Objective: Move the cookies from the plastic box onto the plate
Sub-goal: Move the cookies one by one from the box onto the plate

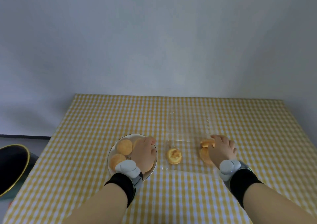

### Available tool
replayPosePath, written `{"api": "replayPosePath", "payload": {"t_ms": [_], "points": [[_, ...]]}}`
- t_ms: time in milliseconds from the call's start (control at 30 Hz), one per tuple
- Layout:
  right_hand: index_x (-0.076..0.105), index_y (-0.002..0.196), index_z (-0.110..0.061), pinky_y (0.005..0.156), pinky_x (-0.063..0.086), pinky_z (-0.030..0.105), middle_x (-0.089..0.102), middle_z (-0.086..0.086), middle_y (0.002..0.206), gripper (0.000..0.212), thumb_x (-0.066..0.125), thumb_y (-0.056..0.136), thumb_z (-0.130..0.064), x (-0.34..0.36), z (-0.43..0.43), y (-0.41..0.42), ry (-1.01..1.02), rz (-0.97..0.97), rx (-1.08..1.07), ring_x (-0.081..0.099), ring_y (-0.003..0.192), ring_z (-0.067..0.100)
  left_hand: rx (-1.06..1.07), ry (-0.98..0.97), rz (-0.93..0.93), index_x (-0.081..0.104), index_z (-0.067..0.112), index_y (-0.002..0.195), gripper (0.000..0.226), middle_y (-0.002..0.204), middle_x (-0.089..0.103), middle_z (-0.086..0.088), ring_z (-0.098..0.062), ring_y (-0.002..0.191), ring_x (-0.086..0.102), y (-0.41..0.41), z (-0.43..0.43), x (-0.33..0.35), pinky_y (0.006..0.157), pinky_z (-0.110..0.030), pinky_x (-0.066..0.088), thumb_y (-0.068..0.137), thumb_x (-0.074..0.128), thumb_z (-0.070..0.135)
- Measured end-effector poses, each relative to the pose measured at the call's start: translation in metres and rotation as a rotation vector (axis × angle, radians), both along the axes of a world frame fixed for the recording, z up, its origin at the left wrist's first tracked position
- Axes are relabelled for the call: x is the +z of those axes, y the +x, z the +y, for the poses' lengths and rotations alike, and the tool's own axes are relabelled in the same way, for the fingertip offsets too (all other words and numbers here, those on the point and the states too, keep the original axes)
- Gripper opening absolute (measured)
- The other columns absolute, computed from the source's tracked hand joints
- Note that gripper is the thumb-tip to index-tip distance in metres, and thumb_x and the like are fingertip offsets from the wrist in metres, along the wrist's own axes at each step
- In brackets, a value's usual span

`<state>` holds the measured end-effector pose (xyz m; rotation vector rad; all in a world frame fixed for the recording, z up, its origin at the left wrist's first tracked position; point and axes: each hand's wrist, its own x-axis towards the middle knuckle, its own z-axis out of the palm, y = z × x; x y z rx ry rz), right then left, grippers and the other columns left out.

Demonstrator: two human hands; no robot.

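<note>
White plate [111, 152] at 7 o'clock on the checked worktop [188, 198]: round golden cookies [124, 146] on it. Left hand [143, 152] lies over them; grip state cannot be told. Clear plastic box [187, 138] at 5 o'clock holds one cookie [174, 156] apart; right hand [221, 149] fingers closed on another cookie [206, 142].

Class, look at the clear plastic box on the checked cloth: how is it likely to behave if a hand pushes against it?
The plastic box looks thin and nearly see-through, so it is probably light and would slide on the cloth. Its walls likely flex rather than stay stiff. With few cookies left inside, little weight holds it down.
</note>
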<state>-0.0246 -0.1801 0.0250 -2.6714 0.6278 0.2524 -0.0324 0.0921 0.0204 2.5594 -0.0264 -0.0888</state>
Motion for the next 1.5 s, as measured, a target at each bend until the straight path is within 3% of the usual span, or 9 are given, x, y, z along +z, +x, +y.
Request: {"api": "replayPosePath", "payload": {"t_ms": [167,300,567,700,867,1067,1233,1367,1500], "points": [[0.036,0.139,-0.036,0.106,0.028,0.041,0.041,-0.009,0.144,0.051,0.045,0.09,-0.044,-0.009,-0.038,-0.004,-0.125,0.088,0.213,0.029,0.133,0.024,-0.213,0.022,0.04,0.058,0.02,0.118,0.028,0.123,0.059,0.005,-0.017,0.117,0.05,-0.001,-0.056,-0.008,0.095,-0.025,0.04,0.092,0.049,0.016],[0.035,0.139,-0.037,0.105,0.03,0.039,0.044,-0.007,0.139,0.048,0.044,0.092,-0.043,-0.013,-0.048,0.004,-0.17,0.073,0.359,0.031,0.128,0.023,-0.284,-0.021,0.187,0.055,0.017,0.125,0.032,0.129,0.059,0.002,-0.018,0.122,0.052,0.002,-0.093,-0.012,0.102,-0.03,0.043,0.094,0.048,0.017],[0.055,0.116,-0.036,0.099,0.033,0.036,0.054,-0.011,0.121,0.029,0.05,0.089,-0.044,-0.015,-0.059,0.028,-0.185,0.007,0.557,0.038,0.118,0.02,-0.187,-0.073,0.391,0.054,0.01,0.122,0.032,0.123,0.062,-0.006,-0.022,0.112,0.058,0.007,-0.146,-0.027,0.092,-0.032,0.047,0.094,0.05,0.025],[0.061,0.108,-0.033,0.096,0.029,0.033,0.055,-0.013,0.11,0.025,0.057,0.085,-0.041,-0.01,-0.068,0.03,0.097,-0.062,0.414,0.037,0.114,0.016,-0.112,-0.112,0.459,0.053,0.009,0.117,0.038,0.116,0.062,-0.008,-0.026,0.105,0.061,0.009,-0.167,-0.036,0.09,-0.037,0.05,0.091,0.055,0.035],[0.063,0.102,-0.03,0.101,0.034,0.038,0.056,-0.02,0.094,0.022,0.063,0.082,-0.039,-0.002,-0.081,0.034,0.404,-0.111,0.195,0.044,0.111,0.012,0.041,-0.146,0.506,0.054,0.008,0.112,0.05,0.106,0.064,-0.01,-0.025,0.09,0.061,0.016,-0.19,-0.038,0.069,-0.028,0.043,0.08,0.066,0.044],[0.057,0.088,-0.045,0.098,0.043,0.046,0.061,-0.019,0.096,0.026,0.057,0.065,-0.059,0.0,-0.087,0.034,0.5,-0.105,0.087,0.053,0.107,0.015,0.121,-0.137,0.614,0.065,0.009,0.101,0.042,0.095,0.072,-0.006,-0.022,0.083,0.069,0.022,-0.201,-0.036,0.074,-0.034,0.057,0.07,0.076,0.037],[0.059,0.091,-0.04,0.097,0.045,0.041,0.065,-0.016,0.096,0.017,0.069,0.077,-0.041,0.007,-0.079,0.035,0.569,-0.149,0.056,0.058,0.103,0.012,0.262,-0.385,0.62,0.051,0.023,0.076,0.032,0.088,0.067,-0.004,-0.024,0.084,0.067,0.018,-0.196,-0.036,0.08,-0.044,0.058,0.062,0.079,0.022],[0.062,0.097,-0.03,0.089,0.043,0.03,0.066,-0.012,0.098,0.018,0.07,0.08,-0.033,0.015,-0.051,0.039,0.644,-0.183,0.085,0.057,0.102,0.01,0.436,-0.656,0.62,0.049,0.018,0.074,0.026,0.081,0.057,-0.003,-0.024,0.076,0.06,0.016,-0.169,-0.019,0.081,-0.047,0.058,0.068,0.074,0.01],[0.064,0.096,-0.029,0.087,0.044,0.031,0.065,-0.014,0.095,0.018,0.07,0.08,-0.03,0.026,0.001,0.043,0.688,-0.207,0.13,0.057,0.098,0.01,0.524,-0.719,0.548,0.052,0.012,0.085,0.023,0.082,0.056,-0.005,-0.025,0.078,0.06,0.016,-0.105,0.001,0.078,-0.043,0.059,0.071,0.071,0.009]]}}
